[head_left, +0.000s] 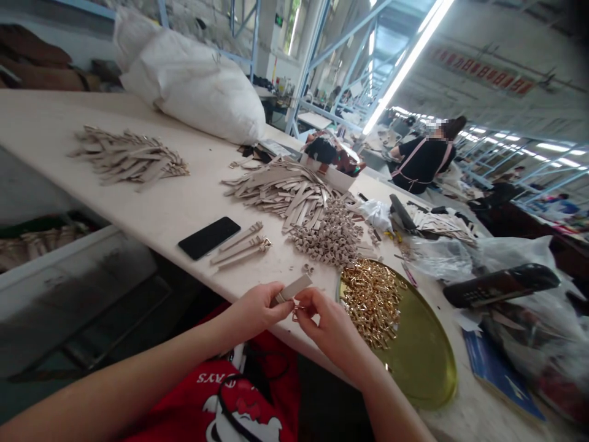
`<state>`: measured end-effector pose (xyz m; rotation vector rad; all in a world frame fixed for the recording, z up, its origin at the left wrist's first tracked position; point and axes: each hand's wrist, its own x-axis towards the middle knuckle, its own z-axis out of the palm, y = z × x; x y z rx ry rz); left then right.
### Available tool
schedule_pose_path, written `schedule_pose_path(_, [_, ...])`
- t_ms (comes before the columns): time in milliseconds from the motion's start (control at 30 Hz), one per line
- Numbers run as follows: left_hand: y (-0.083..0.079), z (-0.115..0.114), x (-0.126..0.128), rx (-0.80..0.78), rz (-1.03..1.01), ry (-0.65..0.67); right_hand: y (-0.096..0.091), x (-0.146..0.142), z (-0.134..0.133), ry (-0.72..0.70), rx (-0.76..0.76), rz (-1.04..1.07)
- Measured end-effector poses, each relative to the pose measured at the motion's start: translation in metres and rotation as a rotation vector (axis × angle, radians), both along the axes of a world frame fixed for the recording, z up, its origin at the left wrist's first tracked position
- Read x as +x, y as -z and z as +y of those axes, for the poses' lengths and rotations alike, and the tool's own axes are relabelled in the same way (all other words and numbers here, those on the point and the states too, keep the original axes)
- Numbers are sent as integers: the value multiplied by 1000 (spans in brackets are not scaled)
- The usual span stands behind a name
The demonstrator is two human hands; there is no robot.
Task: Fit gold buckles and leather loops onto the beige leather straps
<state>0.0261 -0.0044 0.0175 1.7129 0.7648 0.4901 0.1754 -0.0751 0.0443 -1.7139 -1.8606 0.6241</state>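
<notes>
My left hand is closed on a beige strap, whose flat end sticks out past the fingers. Right beside it, my right hand pinches a small gold buckle close to the strap. Whether buckle and strap touch, I cannot tell. To the right, a round gold tray carries a heap of gold buckles. Small beige loops are piled just beyond my hands, with loose beige straps behind them. A few straps with buckles lie to the left.
A black phone lies near the table's front edge. More straps are heaped at far left, before a large white sack. On the right are a black elongated object, plastic bags and a blue booklet. A person stands beyond.
</notes>
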Motion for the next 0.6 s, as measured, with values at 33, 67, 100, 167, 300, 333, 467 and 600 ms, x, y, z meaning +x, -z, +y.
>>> schedule_pose_path(33, [2,-1,-2,-28,-21,-8,2,-2,0,1,-13,56])
schedule_pose_path(67, [3,-1,-3,-44,-32,-9,6,-3,-1,0,-21,103])
schedule_pose_path(100, [5,-1,-5,-48,-32,-5,10,-4,-1,-2,-25,140])
schedule_pose_path(167, [7,-2,-7,-27,-8,1,18,-5,-1,2,-29,204])
schedule_pose_path(300, [10,-4,-8,5,32,-20,32,-6,0,30,-96,472])
schedule_pose_path(333, [11,-5,-8,0,35,-33,34,-6,1,35,-120,572])
schedule_pose_path(467, [13,-7,-6,-64,-10,-117,44,-10,4,165,-127,828])
schedule_pose_path(600, [16,-6,-3,-104,-25,-217,54,-22,5,300,-6,962])
